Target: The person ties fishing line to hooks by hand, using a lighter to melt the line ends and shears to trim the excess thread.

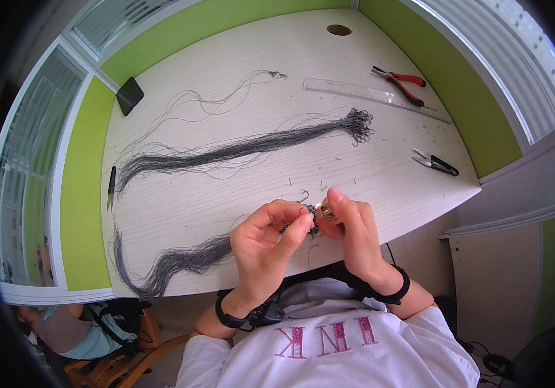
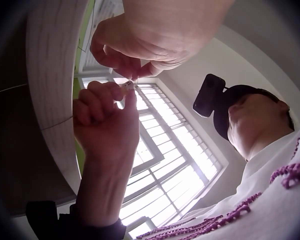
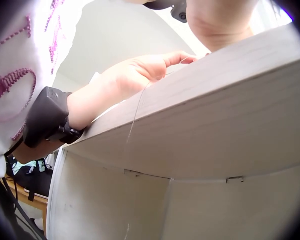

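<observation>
My left hand [image 1: 258, 242] [image 2: 165, 30] [image 3: 135, 75] pinches a thin strand between thumb and index finger. Close against its fingertips, my right hand [image 1: 360, 242] [image 2: 107, 122] [image 3: 220, 22] grips a small metal-topped lighter [image 1: 326, 211] [image 2: 127, 85], with a bright spot at its top in the head view. Under the hands lies a wavy bundle of fine dark strands [image 1: 193, 258], its hook end partly hidden by the fingers; one hook [image 1: 304, 194] sticks out above them. A pale thread [image 3: 136, 117] hangs over the table edge in the right wrist view.
A second dark bundle [image 1: 245, 148] with clustered hooks [image 1: 358, 126] crosses the table [image 1: 225, 200]. Farther back lie loose strands [image 1: 190, 95], a clear ruler [image 1: 355, 92], red-handled pliers [image 1: 408, 90] and snips [image 1: 436, 163]. Pointed scissors [image 1: 112, 184] and a dark phone-like object [image 1: 130, 96] are left.
</observation>
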`<act>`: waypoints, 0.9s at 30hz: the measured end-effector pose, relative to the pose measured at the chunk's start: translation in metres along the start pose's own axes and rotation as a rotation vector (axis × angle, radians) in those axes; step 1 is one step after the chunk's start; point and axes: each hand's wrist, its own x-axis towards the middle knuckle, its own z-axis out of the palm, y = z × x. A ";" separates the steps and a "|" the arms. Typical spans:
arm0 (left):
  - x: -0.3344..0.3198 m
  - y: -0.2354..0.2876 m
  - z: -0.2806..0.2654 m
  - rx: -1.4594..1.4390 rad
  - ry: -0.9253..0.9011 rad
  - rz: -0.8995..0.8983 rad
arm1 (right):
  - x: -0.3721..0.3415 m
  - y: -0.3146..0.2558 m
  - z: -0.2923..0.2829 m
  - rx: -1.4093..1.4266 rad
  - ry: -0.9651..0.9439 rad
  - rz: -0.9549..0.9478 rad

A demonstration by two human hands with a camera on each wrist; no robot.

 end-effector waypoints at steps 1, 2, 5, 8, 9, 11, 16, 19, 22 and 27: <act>0.000 -0.001 -0.001 0.002 0.003 0.003 | 0.000 0.000 -0.001 0.000 0.000 0.000; 0.000 -0.001 -0.001 0.003 0.006 0.007 | 0.000 0.000 -0.003 0.042 0.011 -0.035; 0.000 0.000 -0.002 -0.017 0.007 -0.012 | 0.000 -0.004 0.003 0.083 0.024 -0.187; -0.001 0.002 0.000 -0.020 0.022 -0.047 | 0.002 -0.006 0.002 -0.029 -0.025 -0.343; -0.001 0.002 0.000 -0.020 0.022 -0.047 | 0.003 -0.007 0.001 -0.139 -0.076 -0.381; -0.002 0.002 -0.002 0.017 -0.002 -0.045 | 0.004 -0.001 -0.001 -0.146 -0.072 -0.404; -0.003 -0.002 -0.002 0.062 -0.003 0.003 | 0.003 0.003 -0.001 -0.178 -0.054 -0.438; -0.002 0.000 -0.004 0.037 0.005 -0.010 | 0.006 0.004 -0.008 -0.145 0.040 -0.503; -0.002 0.002 -0.003 -0.013 0.016 -0.067 | 0.010 -0.009 -0.010 -0.511 0.004 -0.803; -0.002 0.004 -0.001 -0.063 0.040 -0.096 | 0.013 -0.015 -0.011 -0.682 -0.018 -0.910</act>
